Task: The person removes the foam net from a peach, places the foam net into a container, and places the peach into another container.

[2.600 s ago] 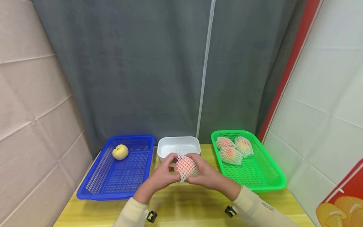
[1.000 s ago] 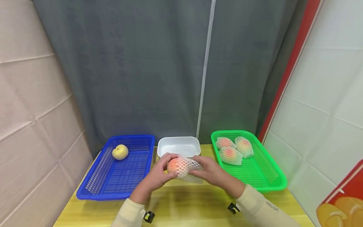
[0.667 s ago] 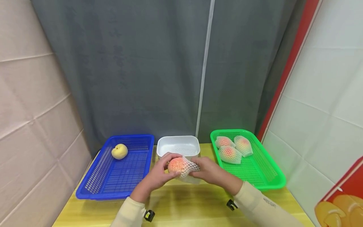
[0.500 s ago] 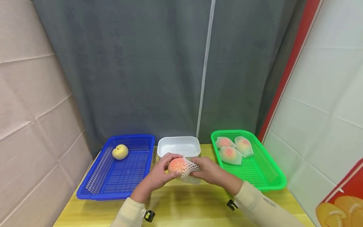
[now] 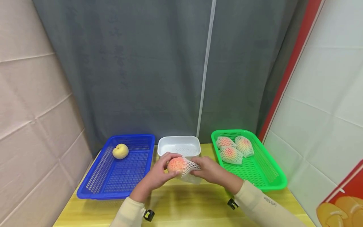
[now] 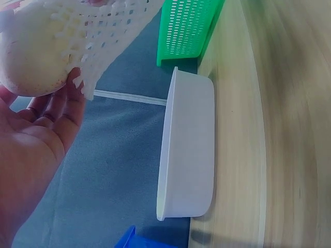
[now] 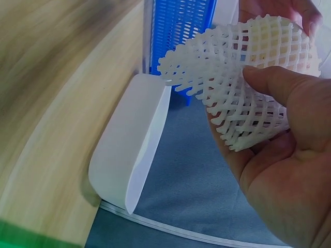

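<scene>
Near the long white plastic box (image 5: 179, 141), my left hand (image 5: 159, 174) holds its fingers around a round pink peach (image 5: 175, 165); my right hand (image 5: 209, 171) pinches its white foam net (image 5: 189, 165) (wrapping, I think). Next needs gentle pulling.

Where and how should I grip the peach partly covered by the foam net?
Probably by its bare left end, coming from the left with fingers and thumb curved around the rounded peach, as the left hand does. The foam net covers its right side, where the right hand holds the net.
</scene>
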`<act>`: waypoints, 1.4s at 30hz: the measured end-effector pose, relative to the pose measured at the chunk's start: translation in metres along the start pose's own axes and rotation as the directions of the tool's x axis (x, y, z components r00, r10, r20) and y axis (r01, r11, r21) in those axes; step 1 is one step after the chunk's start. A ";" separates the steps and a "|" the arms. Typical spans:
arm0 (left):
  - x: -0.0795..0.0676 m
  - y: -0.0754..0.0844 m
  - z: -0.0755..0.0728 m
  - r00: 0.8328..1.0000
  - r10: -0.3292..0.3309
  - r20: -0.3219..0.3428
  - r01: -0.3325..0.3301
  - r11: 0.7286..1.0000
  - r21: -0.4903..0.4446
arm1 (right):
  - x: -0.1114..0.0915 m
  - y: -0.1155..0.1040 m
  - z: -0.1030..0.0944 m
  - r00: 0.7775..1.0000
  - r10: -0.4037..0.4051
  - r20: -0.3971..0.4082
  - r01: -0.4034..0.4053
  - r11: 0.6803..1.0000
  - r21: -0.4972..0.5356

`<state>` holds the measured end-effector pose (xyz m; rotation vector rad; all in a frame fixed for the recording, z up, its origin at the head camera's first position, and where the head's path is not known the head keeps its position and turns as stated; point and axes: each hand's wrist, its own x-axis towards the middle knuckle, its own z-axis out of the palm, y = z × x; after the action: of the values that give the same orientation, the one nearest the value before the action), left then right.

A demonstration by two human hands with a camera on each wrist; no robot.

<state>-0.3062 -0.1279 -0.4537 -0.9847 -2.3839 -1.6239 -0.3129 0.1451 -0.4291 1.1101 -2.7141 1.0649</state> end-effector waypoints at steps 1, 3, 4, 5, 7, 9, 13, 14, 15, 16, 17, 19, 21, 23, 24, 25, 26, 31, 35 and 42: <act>0.000 0.000 0.000 1.000 -0.005 0.000 0.005 1.000 0.000 | 0.000 0.000 0.000 1.000 0.002 0.000 -0.002 1.000 0.000; -0.001 0.001 0.000 1.000 -0.016 0.001 0.016 1.000 0.001 | 0.000 0.001 0.000 1.000 0.002 -0.002 -0.002 1.000 0.001; -0.001 0.001 -0.001 1.000 -0.021 0.002 0.021 1.000 0.001 | 0.000 0.001 0.001 1.000 0.000 -0.002 0.000 1.000 0.000; -0.001 0.001 -0.001 1.000 -0.023 0.002 0.023 1.000 0.001 | 0.000 0.001 0.001 1.000 -0.001 -0.003 0.001 1.000 0.000; -0.001 0.001 -0.001 1.000 -0.028 0.003 0.028 1.000 0.001 | 0.000 0.002 0.001 1.000 -0.004 -0.002 0.004 1.000 0.000; -0.002 0.001 -0.001 1.000 -0.031 0.004 0.031 1.000 -0.001 | 0.000 0.002 0.002 1.000 -0.004 -0.001 0.004 1.000 0.000; -0.002 0.000 -0.002 1.000 -0.027 0.000 0.027 1.000 -0.005 | 0.001 0.004 0.002 1.000 0.002 0.005 -0.002 1.000 0.002; -0.002 0.000 -0.002 1.000 -0.026 -0.001 0.026 1.000 -0.006 | 0.001 0.005 0.002 1.000 0.003 0.005 -0.003 1.000 -0.001; -0.003 0.000 -0.003 1.000 -0.026 -0.003 0.026 1.000 -0.006 | 0.002 0.006 0.002 1.000 0.004 0.005 -0.004 1.000 -0.004; -0.003 0.001 -0.003 1.000 -0.025 -0.005 0.025 1.000 -0.007 | 0.002 0.006 0.002 1.000 0.006 0.006 -0.006 1.000 -0.006; -0.003 0.001 -0.003 1.000 -0.024 -0.008 0.024 1.000 -0.009 | 0.002 0.007 0.002 1.000 0.006 0.007 -0.005 1.000 -0.009; -0.004 0.002 -0.004 1.000 -0.021 -0.011 0.021 1.000 -0.010 | 0.003 0.008 0.001 1.000 0.003 0.006 -0.002 1.000 -0.021; -0.004 0.002 -0.005 1.000 -0.016 -0.013 0.016 1.000 -0.010 | 0.004 0.010 0.001 1.000 0.000 0.010 0.000 1.000 -0.030; -0.005 0.002 -0.007 1.000 -0.016 -0.019 0.016 1.000 -0.007 | 0.005 0.013 0.000 1.000 -0.006 0.010 0.006 0.999 -0.046; -0.005 0.001 -0.007 1.000 -0.014 -0.021 0.014 1.000 -0.002 | 0.005 0.013 -0.001 1.000 -0.007 0.008 0.008 0.998 -0.059; -0.005 0.002 -0.008 1.000 -0.015 -0.024 0.015 1.000 0.002 | 0.006 0.015 -0.002 1.000 -0.009 0.008 0.010 0.998 -0.069; -0.005 0.001 -0.008 0.999 -0.016 -0.028 0.016 1.000 0.005 | 0.007 0.016 -0.002 1.000 -0.007 0.008 0.008 0.997 -0.080; -0.006 0.001 -0.010 0.999 -0.030 -0.035 0.030 1.000 0.006 | 0.014 0.021 -0.007 1.000 0.007 0.011 -0.005 0.990 -0.139; -0.007 0.002 -0.011 0.998 -0.050 -0.040 0.050 0.999 0.003 | 0.022 0.022 -0.013 1.000 0.006 0.028 -0.001 0.983 -0.181; -0.008 0.001 -0.013 0.997 -0.059 -0.049 0.059 0.998 0.007 | 0.045 0.021 -0.026 1.000 -0.007 0.028 0.014 0.962 -0.271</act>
<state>-0.3031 -0.1427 -0.4503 -0.8713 -2.4076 -1.6361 -0.3656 0.1442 -0.4100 1.0973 -2.7613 0.6520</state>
